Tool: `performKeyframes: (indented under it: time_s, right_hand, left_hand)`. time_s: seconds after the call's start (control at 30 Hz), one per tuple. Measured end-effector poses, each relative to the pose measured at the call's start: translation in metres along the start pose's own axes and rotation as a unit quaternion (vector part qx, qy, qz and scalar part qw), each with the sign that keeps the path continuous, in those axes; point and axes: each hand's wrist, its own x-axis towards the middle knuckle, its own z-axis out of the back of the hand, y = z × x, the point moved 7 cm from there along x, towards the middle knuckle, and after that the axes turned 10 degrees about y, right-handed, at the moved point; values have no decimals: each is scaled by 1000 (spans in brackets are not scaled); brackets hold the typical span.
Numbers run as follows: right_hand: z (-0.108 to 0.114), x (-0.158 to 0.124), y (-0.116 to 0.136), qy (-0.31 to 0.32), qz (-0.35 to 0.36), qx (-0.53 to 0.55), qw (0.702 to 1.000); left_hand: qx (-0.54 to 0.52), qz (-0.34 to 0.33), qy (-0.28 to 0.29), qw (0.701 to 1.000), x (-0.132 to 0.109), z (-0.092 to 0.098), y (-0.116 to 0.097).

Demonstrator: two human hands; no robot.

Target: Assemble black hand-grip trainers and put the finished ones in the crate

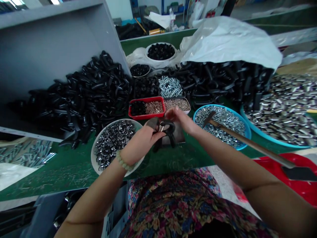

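Above the bench's near middle, my left hand (141, 140) grips a dark spring clamp (169, 129) with a coil spring (161, 126) showing near its thumb. Just beyond the clamp, my right hand (182, 119) is bent with its fingers drawn together; its fingertips are partly hidden, and I cannot make out what they hold. Below the clamp lies a grey metal plate (180, 138). Right behind my hands stand a red tray (146, 116) of black pieces and copper-coloured rivets, and a white tray (190, 110) of small rivets.
At left, a grey bin (61, 43) spills black parts. A white bowl (94, 162) holds metal rings. On the right, a hammer (247, 142) rests across a blue basin (248, 130) of small metal pieces. Behind are silver bolts (170, 87) and black handles (223, 79) under plastic sheeting (230, 39).
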Motion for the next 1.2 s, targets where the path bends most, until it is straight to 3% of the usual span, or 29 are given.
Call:
performKeyframes:
  time_s: [0.03, 0.1, 0.17, 0.2, 0.27, 0.33, 0.37, 0.5, 0.57, 0.63, 0.77, 0.83, 0.93, 1.07, 1.2]
  right_hand:
    - [8, 22, -2, 3, 15, -110, 994]
    - [10, 66, -8, 37, 15, -350, 936]
    - [1, 100, -16, 85, 5, -500, 862]
    - [-4, 111, -20, 102, 1, -533, 840]
    - [-12, 124, -25, 112, -2, -549, 828]
    - [-17, 127, -28, 112, 2, -545, 831]
    - [-18, 126, -29, 112, 6, -544, 832]
    - [-13, 126, -24, 99, 16, -522, 847]
    - [-7, 123, -19, 84, 10, -505, 859]
    - [1, 110, -14, 70, 5, -483, 873]
    - [22, 47, -16, 33, 18, -291, 956]
    - [29, 12, -27, 29, 6, -201, 979]
    - [29, -23, -51, 47, -43, -150, 987]
    - [29, -34, -72, 26, -104, -87, 990]
    - [26, -29, -65, 50, -80, -180, 979]
  left_hand:
    - [15, -9, -22, 1000, 1, 5, 1]
    - [89, -17, -45, 995, 6, 1, 1]
    - [190, -31, -4, 981, 15, -26, -2]
    - [230, -44, 36, 971, 19, -44, -3]
    - [273, -76, 104, 953, 26, -74, -2]
    - [274, -94, 124, 949, 35, -80, 6]
    - [270, -84, 109, 953, 42, -72, 14]
    - [276, 72, -6, 959, 92, -2, 74]
    - [267, 122, 10, 956, 118, 16, 101]
    - [256, 130, 30, 958, 135, 19, 115]
    - [237, 114, 20, 965, 141, 12, 119]
    - [222, 106, 4, 969, 138, 10, 120]
    - [190, 103, -30, 976, 134, 14, 123]
    - [101, 127, -96, 982, 131, 23, 131]
    - [-36, 61, -160, 985, 121, 27, 121]
